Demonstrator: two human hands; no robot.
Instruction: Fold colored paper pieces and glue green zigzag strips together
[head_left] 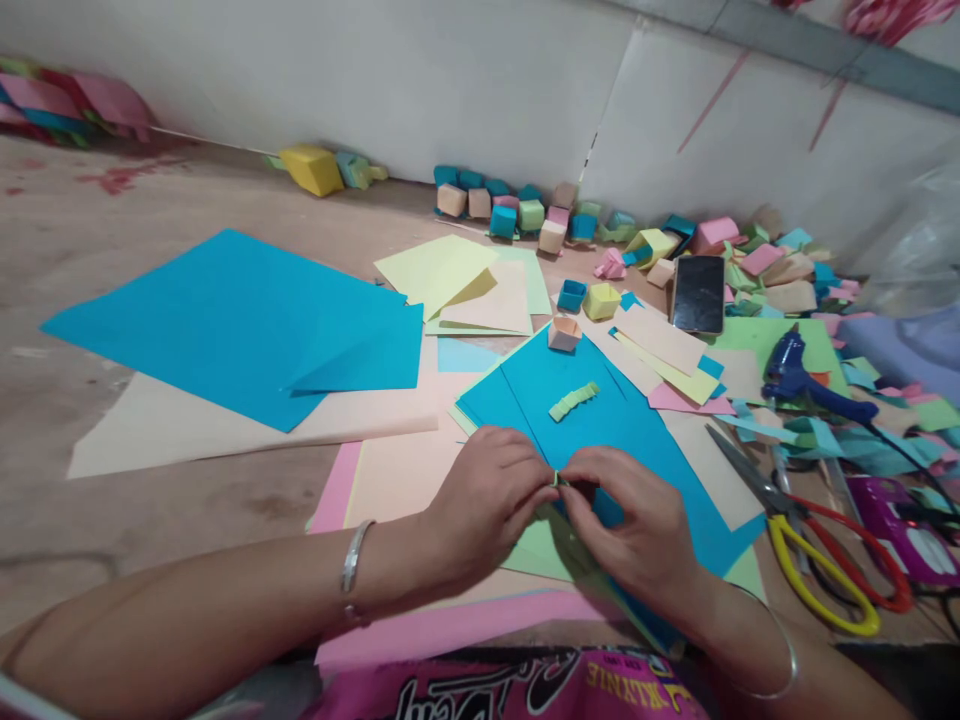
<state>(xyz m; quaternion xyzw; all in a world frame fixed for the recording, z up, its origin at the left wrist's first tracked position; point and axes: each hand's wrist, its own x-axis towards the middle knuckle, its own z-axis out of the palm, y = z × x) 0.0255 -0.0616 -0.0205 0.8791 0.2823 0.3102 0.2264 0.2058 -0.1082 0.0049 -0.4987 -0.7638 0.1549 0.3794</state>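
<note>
My left hand (495, 500) and my right hand (630, 510) meet in front of me, fingertips pinched together on a small piece of green paper (557, 479). Most of that piece is hidden by the fingers. Beneath them lies a blue paper sheet (517, 390), turned at an angle on a stack of coloured sheets. A folded light green paper strip (574, 401) rests on the blue sheet just beyond the fingers. At that sheet's far corner stands a small peach paper box (564, 334).
Scissors (795, 530), a blue glue gun (810, 380) and a phone (697, 294) lie to the right among paper scraps. A large blue sheet (247, 330) is at left. Several small paper boxes (504, 222) line the wall, near a yellow box (311, 170).
</note>
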